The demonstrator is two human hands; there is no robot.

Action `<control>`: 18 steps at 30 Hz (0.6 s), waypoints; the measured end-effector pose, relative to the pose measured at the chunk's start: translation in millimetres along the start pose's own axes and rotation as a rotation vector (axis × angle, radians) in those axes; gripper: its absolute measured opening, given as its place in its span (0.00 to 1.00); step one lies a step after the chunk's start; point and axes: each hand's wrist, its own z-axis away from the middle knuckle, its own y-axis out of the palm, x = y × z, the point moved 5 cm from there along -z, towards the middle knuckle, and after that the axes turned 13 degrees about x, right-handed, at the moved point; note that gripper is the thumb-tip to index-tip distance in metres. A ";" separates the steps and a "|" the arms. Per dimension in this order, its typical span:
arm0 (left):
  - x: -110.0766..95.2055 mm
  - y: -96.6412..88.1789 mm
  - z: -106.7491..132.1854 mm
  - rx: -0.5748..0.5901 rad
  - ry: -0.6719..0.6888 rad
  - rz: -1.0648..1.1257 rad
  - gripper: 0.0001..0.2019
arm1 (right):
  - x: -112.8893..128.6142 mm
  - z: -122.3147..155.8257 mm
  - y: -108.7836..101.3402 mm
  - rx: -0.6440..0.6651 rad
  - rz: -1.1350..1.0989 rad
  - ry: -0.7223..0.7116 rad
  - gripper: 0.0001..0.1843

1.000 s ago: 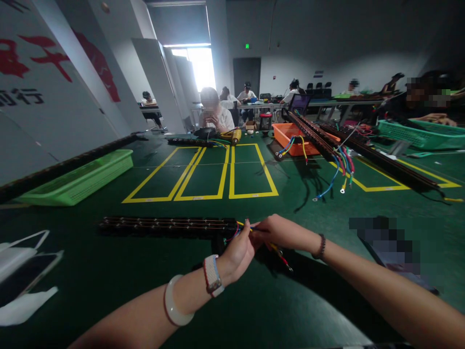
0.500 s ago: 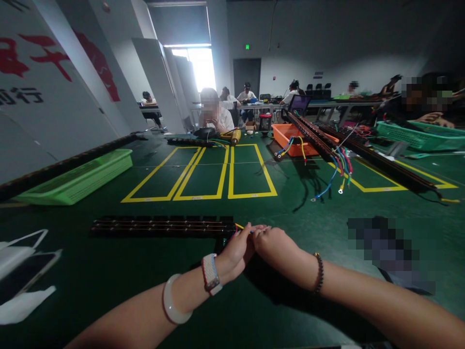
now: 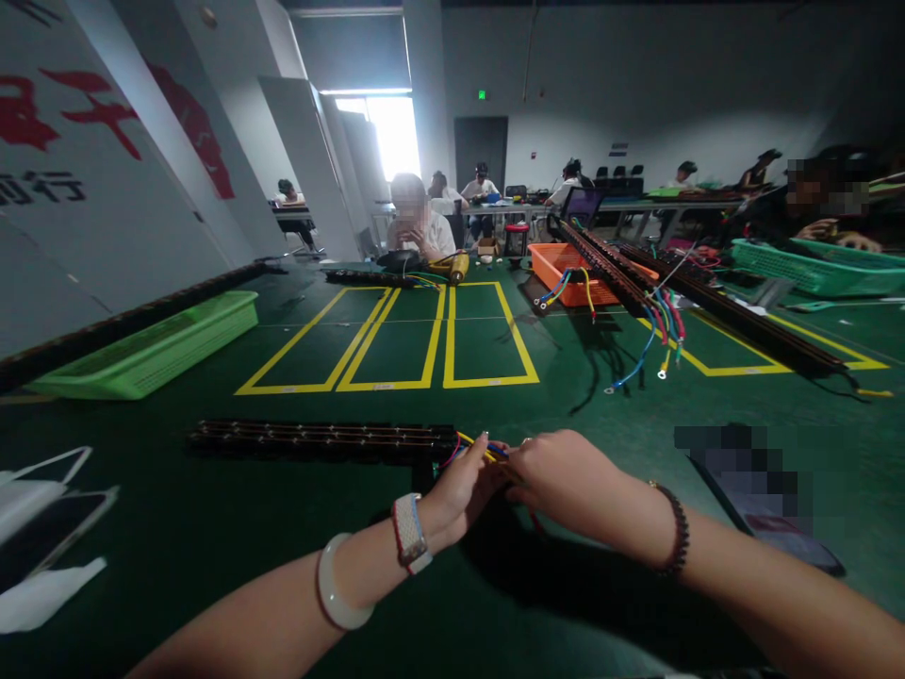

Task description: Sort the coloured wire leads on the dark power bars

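Shifted rightward since the previous frame, the right hand (image 3: 566, 479) uncovers more of the coloured wires (image 3: 497, 451) between the two hands, and the black strip (image 3: 325, 440) has slid slightly right too. The left hand (image 3: 461, 492) has barely moved. This suggests that the left steadies the bundle while the right works along it.

The left fingers are closed around the wires just beyond the strip's right end; the right fingers pinch them farther right, their tips partly hidden. A reddish end (image 3: 535, 521) shows below the right hand, too blurred to read.

Long, narrow and dark, the strip lies flat on the near part of the green table (image 3: 233, 528), left of the hands, nearer than the yellow-taped rectangles (image 3: 491, 382). Thin coppery lines run along its length, with small pale spots spaced between. Yellow, blue and magenta wires leave its right end.
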 end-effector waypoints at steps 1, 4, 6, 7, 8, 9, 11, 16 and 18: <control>1.0 0.2 -0.2 -0.001 -0.016 0.009 0.12 | 5.2 -1.8 5.1 0.028 0.004 0.004 0.13; 2.2 0.2 -1.0 -0.014 -0.033 0.038 0.12 | 16.9 -8.3 18.0 0.053 0.023 0.042 0.13; 2.7 0.9 -1.5 -0.005 -0.039 0.046 0.11 | 19.8 -9.8 20.5 0.047 0.020 0.050 0.08; 2.8 1.4 -1.5 0.004 -0.041 0.042 0.11 | 19.2 -9.1 19.5 0.048 0.006 0.046 0.08; 2.5 1.9 -1.3 0.009 -0.034 0.031 0.11 | 17.1 -7.3 16.8 0.051 -0.012 0.044 0.09; 1.5 2.2 -0.9 0.008 -0.014 0.014 0.12 | 13.2 -4.8 12.9 0.057 -0.034 0.048 0.09; -1.5 2.6 0.5 -0.011 0.042 -0.026 0.13 | 0.8 1.1 2.4 0.058 -0.072 0.072 0.09; -5.2 5.9 2.5 -0.027 0.089 -0.091 0.14 | -43.0 2.0 -17.6 -0.037 -0.143 0.139 0.09; -6.7 7.7 1.8 0.002 0.107 -0.117 0.14 | -60.5 -5.5 -15.9 -0.063 -0.176 0.183 0.09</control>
